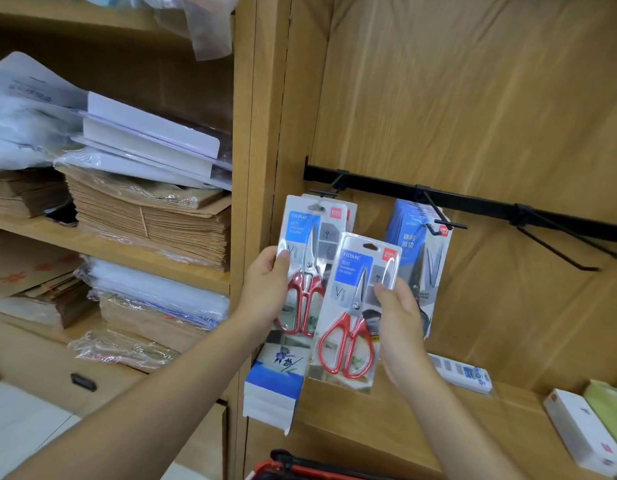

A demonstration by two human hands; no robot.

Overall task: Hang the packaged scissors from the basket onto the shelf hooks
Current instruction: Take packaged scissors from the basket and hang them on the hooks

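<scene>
Left hand: your left hand [265, 289] grips a pack of red-handled scissors [305, 265] by its left edge, its top at the leftmost hook [329, 192] of the black rail [473, 202]
Right hand: your right hand [398, 320] pinches a second scissors pack [355, 306] by its right edge, tilted, below the rail
Middle hook: blue packs [417, 258] hang here
Basket: its red rim [275, 467] shows at the bottom edge

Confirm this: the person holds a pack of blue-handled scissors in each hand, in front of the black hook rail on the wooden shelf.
Not quite. The head view shows red handles, not blue: the left hand holds one pack of red-handled scissors and the right hand holds another pack. Only the card labels are blue. The rest stands: both are held in front of the black hook rail on the wooden shelf.
</scene>
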